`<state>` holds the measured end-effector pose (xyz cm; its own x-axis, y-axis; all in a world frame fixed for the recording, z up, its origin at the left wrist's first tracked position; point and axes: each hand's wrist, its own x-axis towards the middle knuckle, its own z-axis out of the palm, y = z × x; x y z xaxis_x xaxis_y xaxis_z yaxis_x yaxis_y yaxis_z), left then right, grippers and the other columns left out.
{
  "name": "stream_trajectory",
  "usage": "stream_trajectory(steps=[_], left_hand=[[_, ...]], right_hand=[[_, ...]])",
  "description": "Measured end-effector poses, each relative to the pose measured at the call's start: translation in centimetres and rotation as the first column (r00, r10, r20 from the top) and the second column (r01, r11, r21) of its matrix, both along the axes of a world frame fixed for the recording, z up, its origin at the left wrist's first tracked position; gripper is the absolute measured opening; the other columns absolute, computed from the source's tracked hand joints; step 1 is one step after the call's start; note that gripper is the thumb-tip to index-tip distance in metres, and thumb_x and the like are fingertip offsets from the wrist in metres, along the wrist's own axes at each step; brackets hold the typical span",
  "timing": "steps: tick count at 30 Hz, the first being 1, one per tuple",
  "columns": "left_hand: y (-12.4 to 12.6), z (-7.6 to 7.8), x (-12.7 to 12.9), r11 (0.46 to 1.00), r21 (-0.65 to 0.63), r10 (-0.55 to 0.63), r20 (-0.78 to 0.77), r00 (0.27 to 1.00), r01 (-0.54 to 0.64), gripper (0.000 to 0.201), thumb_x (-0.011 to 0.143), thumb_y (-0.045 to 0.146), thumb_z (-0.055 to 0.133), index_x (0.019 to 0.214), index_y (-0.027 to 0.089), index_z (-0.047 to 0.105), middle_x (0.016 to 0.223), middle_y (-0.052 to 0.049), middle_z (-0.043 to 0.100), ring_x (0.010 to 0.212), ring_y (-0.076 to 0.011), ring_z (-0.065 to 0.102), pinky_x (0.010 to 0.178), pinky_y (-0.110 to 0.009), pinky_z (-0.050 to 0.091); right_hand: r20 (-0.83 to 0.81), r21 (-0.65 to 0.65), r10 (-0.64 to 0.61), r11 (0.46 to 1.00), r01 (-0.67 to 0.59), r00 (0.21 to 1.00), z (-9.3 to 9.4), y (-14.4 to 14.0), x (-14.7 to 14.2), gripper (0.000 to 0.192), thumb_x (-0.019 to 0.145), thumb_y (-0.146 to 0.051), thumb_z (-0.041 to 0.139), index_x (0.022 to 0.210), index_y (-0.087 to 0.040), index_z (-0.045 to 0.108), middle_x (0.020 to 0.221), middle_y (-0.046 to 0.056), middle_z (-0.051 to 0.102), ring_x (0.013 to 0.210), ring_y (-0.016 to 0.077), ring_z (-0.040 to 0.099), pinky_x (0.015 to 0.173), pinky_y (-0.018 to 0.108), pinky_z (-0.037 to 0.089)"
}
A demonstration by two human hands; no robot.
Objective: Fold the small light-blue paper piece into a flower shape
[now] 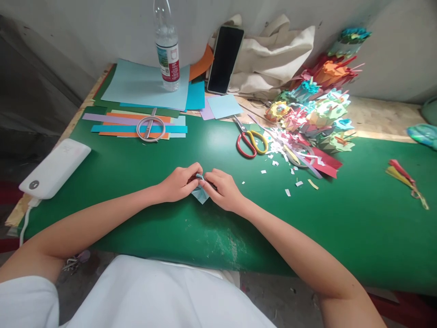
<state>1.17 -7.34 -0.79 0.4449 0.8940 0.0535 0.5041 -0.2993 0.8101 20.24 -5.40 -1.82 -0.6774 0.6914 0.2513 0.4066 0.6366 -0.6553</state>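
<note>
My left hand (179,183) and right hand (223,189) meet fingertip to fingertip, both pinching the small blue folded paper (200,194) between them, its point poking toward me.

Worktop (341,218): dark green cover, pale smears near front edge. Folded paper piece (200,195) between the hands: light blue. Scissors (251,140): one red handle, one yellow. Paper strips (136,124): orange, teal, lilac, dark green. Large sheet (136,82): pale blue. Power bank (56,167): white. Phone (225,59): black. Bag (273,54): cream. Paper flowers (317,109): mixed orange, teal, pink, green. Scraps (290,182): white.
</note>
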Motion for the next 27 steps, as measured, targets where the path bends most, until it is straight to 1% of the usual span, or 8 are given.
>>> stream_trajectory(steps=[7, 18, 27], left_hand=[[-0.01, -0.04, 0.00, 1.000, -0.001, -0.004, 0.009, 1.000, 0.004, 0.007, 0.087, 0.026, 0.043, 0.084, 0.020, 0.040, 0.060, 0.009, 0.041, 0.052, -0.0067, 0.034, 0.053, -0.019, 0.029], [0.00, -0.07, -0.02, 1.000, -0.001, -0.005, 0.009, 1.000, 0.005, 0.007, 0.087, 0.025, 0.043, 0.084, 0.020, 0.040, 0.060, 0.009, 0.042, 0.052, -0.0066, 0.034, 0.053, -0.019, 0.029], [-0.04, -0.06, -0.07, 1.000, 0.002, -0.005, 0.008, 1.000, 0.005, 0.008, 0.088, 0.026, 0.044, 0.084, 0.020, 0.040, 0.060, 0.009, 0.042, 0.052, -0.0067, 0.035, 0.053, -0.020, 0.029]], right_hand=[[0.006, 0.007, 0.006, 1.000, -0.006, 1.000, -0.02, -0.02, 0.10, 0.035, 0.099, -0.035, 0.037, 0.068, -0.020, 0.034, 0.057, -0.002, 0.038, 0.061, 0.0123, 0.036, 0.061, 0.026, 0.027], [0.009, -0.004, -0.002, 1.000, 0.002, 1.000, -0.02, -0.03, 0.05, 0.035, 0.098, -0.034, 0.039, 0.067, -0.020, 0.031, 0.057, -0.003, 0.037, 0.061, 0.0120, 0.035, 0.060, 0.026, 0.026], [0.004, 0.012, -0.001, 1.000, 0.001, 1.000, 0.11, -0.08, -0.03, 0.035, 0.099, -0.034, 0.038, 0.068, -0.020, 0.032, 0.058, -0.003, 0.037, 0.061, 0.0120, 0.035, 0.060, 0.026, 0.027]])
